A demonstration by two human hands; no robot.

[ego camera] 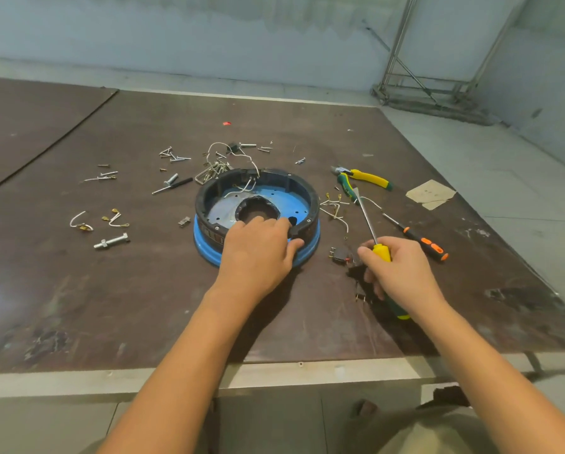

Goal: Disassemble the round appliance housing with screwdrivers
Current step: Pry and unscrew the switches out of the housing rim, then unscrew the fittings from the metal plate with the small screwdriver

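Observation:
The round appliance housing (pixel 302 204), a black ring on a blue base with a central hole, lies flat on the brown table (pixel 143 290). My left hand (pixel 258 253) grips its near rim, fingers over the black wall and thumb against the blue edge. My right hand (pixel 395 270) holds a yellow-and-green screwdriver (pixel 368 221) to the right of the housing; its shaft points away from me and its tip is off the housing. A second screwdriver with an orange-and-black handle (pixel 427 244) lies just right of my right hand.
Yellow-green pliers (pixel 364 180) lie at the right rear. Several loose screws (pixel 173 155), bolts (pixel 112 241), wire pieces (pixel 81 222) and a small black part (pixel 340 257) are scattered around the housing. A paper scrap (pixel 431 194) sits by the right edge. The near table edge (pixel 176 376) is metal.

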